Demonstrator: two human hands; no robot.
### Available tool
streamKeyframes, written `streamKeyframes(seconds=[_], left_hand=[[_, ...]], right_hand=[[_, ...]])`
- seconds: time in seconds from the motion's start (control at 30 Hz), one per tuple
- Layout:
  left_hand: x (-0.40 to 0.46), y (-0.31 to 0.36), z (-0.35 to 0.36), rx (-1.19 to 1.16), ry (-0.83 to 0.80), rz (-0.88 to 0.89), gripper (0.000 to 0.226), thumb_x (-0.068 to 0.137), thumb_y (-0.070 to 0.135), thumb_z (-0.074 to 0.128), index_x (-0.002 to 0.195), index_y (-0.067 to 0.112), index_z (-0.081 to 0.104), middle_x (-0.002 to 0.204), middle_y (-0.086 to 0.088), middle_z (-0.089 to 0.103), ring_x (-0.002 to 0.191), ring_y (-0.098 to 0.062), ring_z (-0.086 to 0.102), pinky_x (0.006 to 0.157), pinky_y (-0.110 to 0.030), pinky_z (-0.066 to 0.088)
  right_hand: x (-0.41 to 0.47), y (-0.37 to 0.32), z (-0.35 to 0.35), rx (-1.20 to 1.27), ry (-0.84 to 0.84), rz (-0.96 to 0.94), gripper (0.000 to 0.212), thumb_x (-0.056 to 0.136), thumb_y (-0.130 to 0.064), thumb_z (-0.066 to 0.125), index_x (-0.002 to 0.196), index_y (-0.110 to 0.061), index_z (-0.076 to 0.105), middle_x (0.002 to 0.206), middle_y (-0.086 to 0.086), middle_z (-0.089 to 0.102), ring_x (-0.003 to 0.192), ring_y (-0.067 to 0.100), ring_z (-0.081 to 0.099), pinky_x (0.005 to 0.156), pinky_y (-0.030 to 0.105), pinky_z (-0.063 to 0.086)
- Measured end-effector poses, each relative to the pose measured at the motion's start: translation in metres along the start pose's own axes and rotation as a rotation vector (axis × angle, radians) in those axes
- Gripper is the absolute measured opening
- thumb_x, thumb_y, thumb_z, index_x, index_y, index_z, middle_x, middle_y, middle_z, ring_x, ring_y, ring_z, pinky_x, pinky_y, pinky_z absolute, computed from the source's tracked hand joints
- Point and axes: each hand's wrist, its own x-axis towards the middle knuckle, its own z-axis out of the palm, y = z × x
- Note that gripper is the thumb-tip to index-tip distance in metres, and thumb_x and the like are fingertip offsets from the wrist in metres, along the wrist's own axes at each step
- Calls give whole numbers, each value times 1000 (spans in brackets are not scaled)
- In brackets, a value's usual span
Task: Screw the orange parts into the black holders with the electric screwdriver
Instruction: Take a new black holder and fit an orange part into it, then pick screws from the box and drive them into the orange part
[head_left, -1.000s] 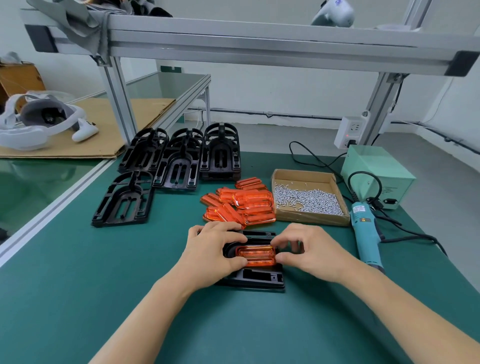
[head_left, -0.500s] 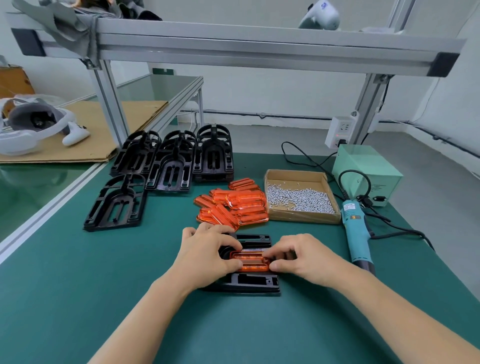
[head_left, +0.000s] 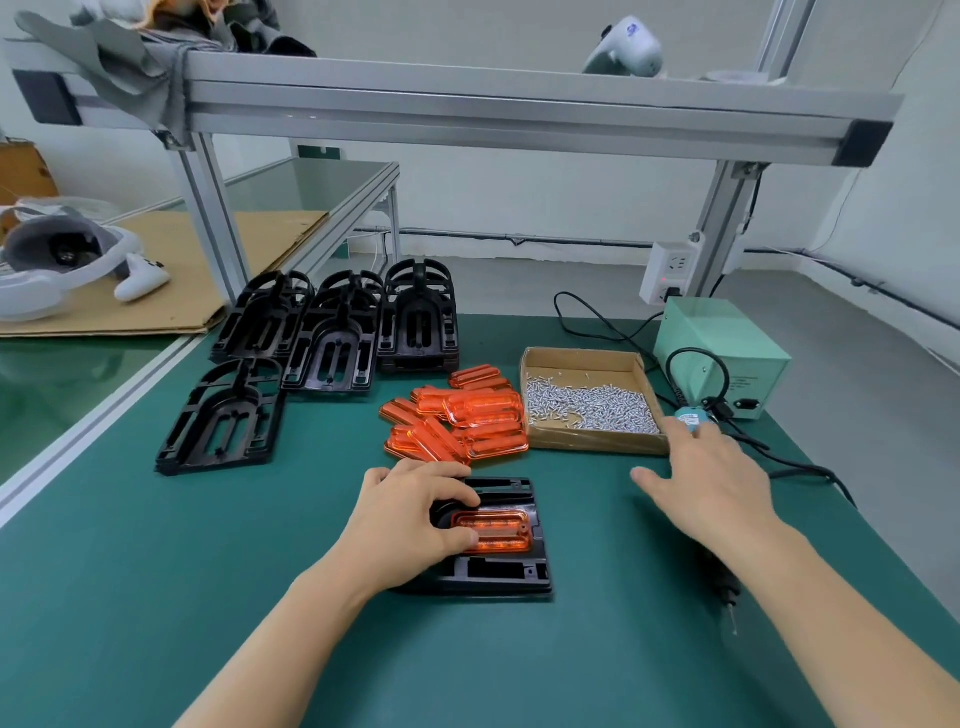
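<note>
A black holder (head_left: 501, 574) lies on the green mat in front of me with an orange part (head_left: 496, 529) seated in it. My left hand (head_left: 410, 519) rests on the holder's left side, its thumb and fingers curled round the orange part's left end. My right hand (head_left: 706, 475) hovers to the right with fingers spread, holding nothing. It is above the teal electric screwdriver (head_left: 688, 417), which lies mostly hidden under the hand and forearm; its black tip (head_left: 727, 597) shows lower down.
A pile of orange parts (head_left: 462, 415) lies behind the holder. A cardboard box of screws (head_left: 592, 402) stands right of it. Several empty black holders (head_left: 322, 338) sit at the back left. A green power supply (head_left: 722, 353) with cables is at the far right.
My right hand let go of the orange part and moved right, over the screwdriver. My left hand stayed on the part and holder.
</note>
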Motion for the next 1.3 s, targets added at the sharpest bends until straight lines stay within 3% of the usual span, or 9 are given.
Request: streamKeyframes(seconds=[0.27,0.4,0.5,0.63,0.73,0.87,1.0,1.13,1.3], left_hand=[[0,3,1,-12,-3,-9,28,82,45,66,109,41,65,136,25,45,129,-1,31,106,-32,14],[6,10,-1,-57,112,6,20,84,39,65,104,39,67,129,23,51,125,-1,36,105,-30,17],[22,24,-4,-72,178,51,17,87,33,62,101,35,69,120,21,58,119,-4,42,102,-29,23],[57,50,-4,-116,116,71,18,89,24,60,103,27,71,115,10,65,112,-13,51,104,-42,35],[82,63,1,-159,78,45,18,91,22,59,104,23,71,113,4,67,109,-16,56,101,-40,40],[111,71,14,-156,30,1,18,92,24,59,106,22,71,113,4,68,109,-17,58,103,-40,39],[136,78,23,-124,12,-41,16,89,24,63,104,24,71,110,6,69,109,-16,57,106,-38,32],[159,85,31,-101,-17,-118,12,84,24,70,95,25,73,107,10,69,109,-15,56,104,-39,25],[174,83,43,1,-144,-188,12,85,23,67,91,27,77,105,12,70,112,-16,54,106,-44,20]], right_hand=[[13,13,0,-44,-65,193,81,85,-65,54,143,-16,23,125,11,38,107,31,55,67,33,39],[9,25,-2,-34,-137,270,88,80,-68,58,142,-15,22,124,11,45,109,31,56,68,32,41],[5,34,1,-15,-199,306,75,81,-66,58,130,-15,33,104,4,52,96,27,56,67,31,41],[5,39,6,143,-162,322,46,81,-47,63,105,-13,43,84,0,51,82,25,54,57,31,36],[5,47,6,394,-133,321,37,79,-39,66,101,-14,51,82,0,58,76,20,59,55,29,37],[4,50,-5,956,-126,294,29,82,-24,68,108,-18,58,85,1,64,65,19,62,52,26,43],[5,43,-21,1384,-148,177,23,82,-12,69,101,-10,56,65,2,59,46,12,53,41,25,45],[13,23,-31,1829,-177,26,39,70,-5,68,100,-14,46,62,-1,46,50,10,44,39,21,40],[29,3,-33,2091,-98,7,27,85,0,54,104,-18,50,62,-1,44,52,11,42,44,20,39]])
